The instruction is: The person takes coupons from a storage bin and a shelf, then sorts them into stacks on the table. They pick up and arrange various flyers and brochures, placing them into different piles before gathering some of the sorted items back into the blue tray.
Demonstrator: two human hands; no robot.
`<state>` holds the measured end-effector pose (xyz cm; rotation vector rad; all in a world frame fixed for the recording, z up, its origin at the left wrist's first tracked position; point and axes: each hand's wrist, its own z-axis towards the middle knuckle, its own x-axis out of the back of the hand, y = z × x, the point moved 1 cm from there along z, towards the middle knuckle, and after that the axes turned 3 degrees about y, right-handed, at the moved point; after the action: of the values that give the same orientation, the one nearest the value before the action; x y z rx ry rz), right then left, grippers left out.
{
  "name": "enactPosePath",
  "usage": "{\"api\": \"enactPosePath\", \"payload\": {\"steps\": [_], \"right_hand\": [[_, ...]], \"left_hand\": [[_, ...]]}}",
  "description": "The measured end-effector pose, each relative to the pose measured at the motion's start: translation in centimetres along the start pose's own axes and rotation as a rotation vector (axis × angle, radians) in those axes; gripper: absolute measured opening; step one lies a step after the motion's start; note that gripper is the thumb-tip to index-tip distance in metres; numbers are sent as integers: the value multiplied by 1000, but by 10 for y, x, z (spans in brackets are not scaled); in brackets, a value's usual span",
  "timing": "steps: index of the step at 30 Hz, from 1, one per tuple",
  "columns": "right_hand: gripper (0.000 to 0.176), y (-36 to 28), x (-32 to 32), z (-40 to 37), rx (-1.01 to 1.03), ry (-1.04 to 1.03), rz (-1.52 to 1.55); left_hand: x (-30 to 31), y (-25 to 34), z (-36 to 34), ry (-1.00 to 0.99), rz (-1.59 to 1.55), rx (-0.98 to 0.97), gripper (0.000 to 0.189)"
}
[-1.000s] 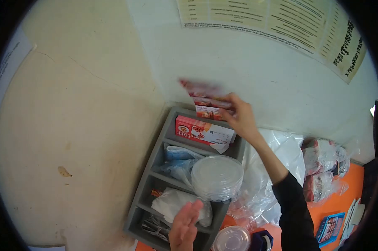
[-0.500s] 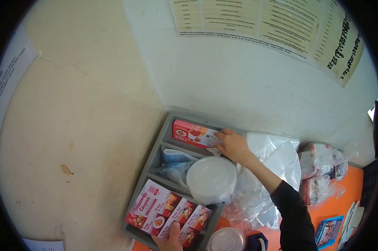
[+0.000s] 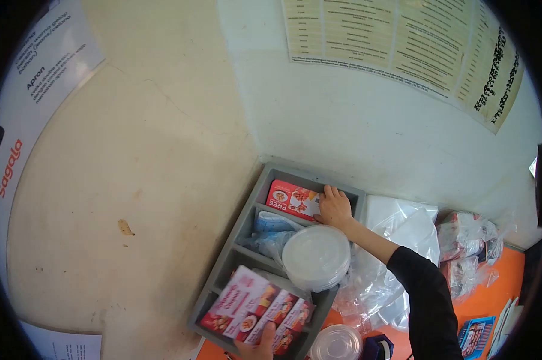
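My left hand [image 3: 259, 345] grips a stack of pink-and-red takeaway coupons [image 3: 247, 312] with the thumb on top, over the near end of a grey divided tray [image 3: 227, 255]. These coupons look blurred. At the tray's far compartment, the fingers of my right hand [image 3: 335, 207] wrap around the right end of red cards printed "FREE" [image 3: 289, 199]. Between the two hands, a stack of round clear plastic lids [image 3: 316, 255] rests over the middle of the tray. Beside the lids lies a blue item in clear plastic [image 3: 268, 241].
Clear plastic bags [image 3: 397, 240] lie right of the tray, with wrapped packs [image 3: 463, 240] beyond. A round clear lid [image 3: 337, 343], a dark blue object [image 3: 376, 348] and a blue basket [image 3: 476, 336] are on the orange table [image 3: 505, 273]. Walls border the tray behind and at left.
The view has shifted, so the scene sits further right. The takeaway coupons have moved nearer me, uncovering more of the compartment behind them. My right hand stays at the red cards, which look lower in their compartment.
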<state>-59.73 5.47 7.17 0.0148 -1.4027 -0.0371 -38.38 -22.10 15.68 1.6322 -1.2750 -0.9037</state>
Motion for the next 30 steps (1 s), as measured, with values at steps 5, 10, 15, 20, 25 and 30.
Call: {"api": "enactPosePath", "payload": {"steps": [5,10,15,20,25,30], "right_hand": [[57,3,-7,3,-27,-94,184],[73,-5,-5,17,-71,-301,150],[87,-11,15,23,-130,-440,295],[102,-3,7,27,-179,-622,527],[106,-4,26,31,-203,-987,778],[95,-1,23,39,-54,-1039,834]], "left_hand": [[-5,-12,-2,-89,51,62,77],[-8,-52,-28,-162,305,397,75],[-4,-79,-36,-446,521,497,61],[-14,-45,-32,-730,469,-591,53],[-10,-42,-30,-780,444,-945,47],[-12,-24,-34,-777,492,-964,50]]}}
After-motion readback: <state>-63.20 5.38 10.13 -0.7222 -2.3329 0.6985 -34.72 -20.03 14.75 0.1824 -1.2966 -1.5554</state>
